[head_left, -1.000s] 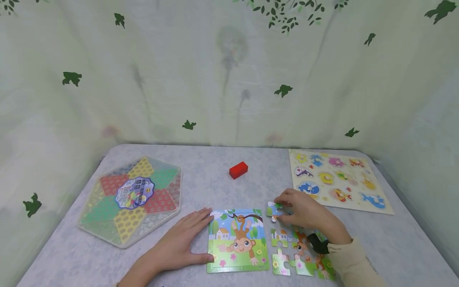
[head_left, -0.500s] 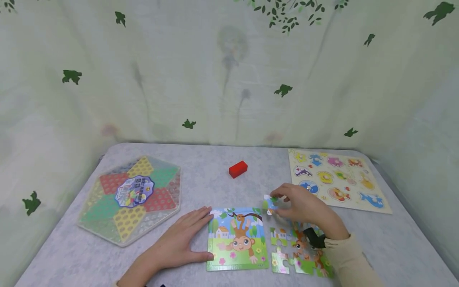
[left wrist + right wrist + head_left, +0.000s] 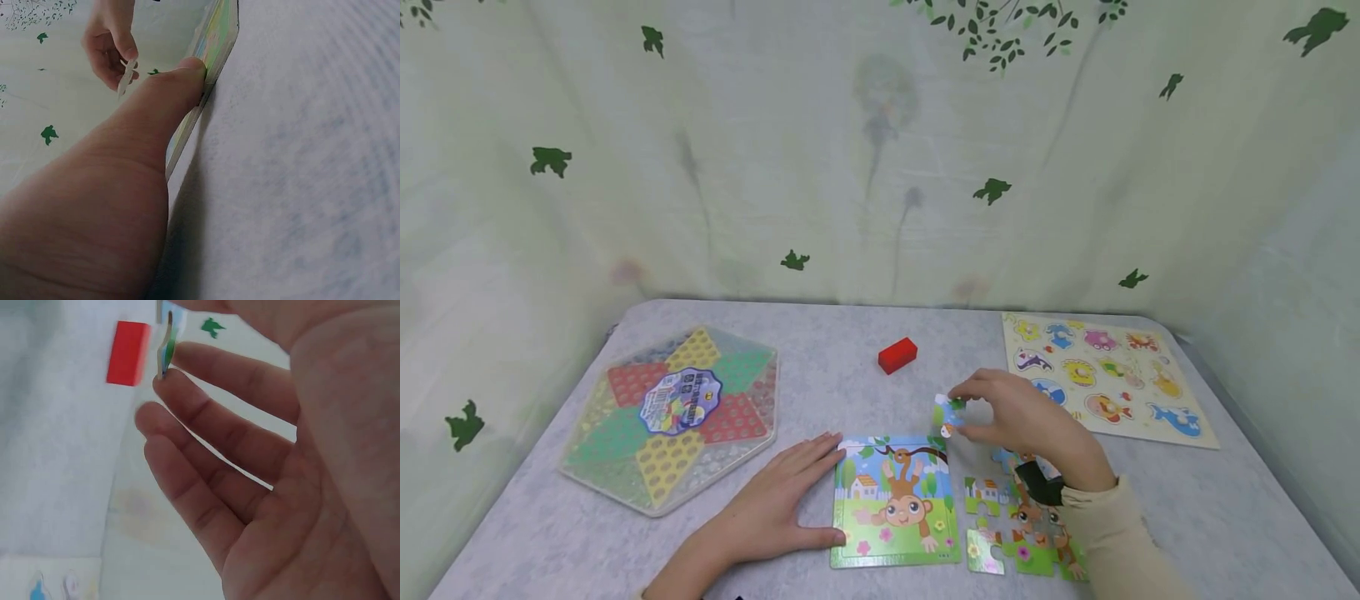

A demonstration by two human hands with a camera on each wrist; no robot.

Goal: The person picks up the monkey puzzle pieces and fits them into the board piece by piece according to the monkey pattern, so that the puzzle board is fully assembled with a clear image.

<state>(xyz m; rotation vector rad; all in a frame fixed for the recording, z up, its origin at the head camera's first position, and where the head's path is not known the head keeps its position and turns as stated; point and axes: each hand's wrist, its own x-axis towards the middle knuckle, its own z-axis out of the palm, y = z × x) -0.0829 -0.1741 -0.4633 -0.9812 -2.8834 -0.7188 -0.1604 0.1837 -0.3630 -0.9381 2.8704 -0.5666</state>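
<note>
A square picture board (image 3: 895,502) with a hanging monkey lies flat at the front middle of the table. My left hand (image 3: 765,510) is along its left side, fingers extended to the far corner and thumb at the near one. Between thumb and fingertips, my right hand (image 3: 1030,419) pinches a jigsaw piece (image 3: 945,418) with blue sky on it, raised past the board's far right corner. The right wrist view shows that piece (image 3: 165,353) nearly edge-on. Several loose jigsaw pieces (image 3: 986,552) lie right of the board, partly hidden under my right wrist and sleeve.
Beyond the board sits a red block (image 3: 898,356). At the left lies a hexagonal clear case (image 3: 737,421) with a coloured star. A pale animal peg puzzle (image 3: 1138,433) is at the back right. A leaf-printed curtain (image 3: 880,208) hangs behind the table.
My right hand has lifted the jigsaw piece off the table area beside the board and carried it left and away from me. My left hand has stayed at the board.
</note>
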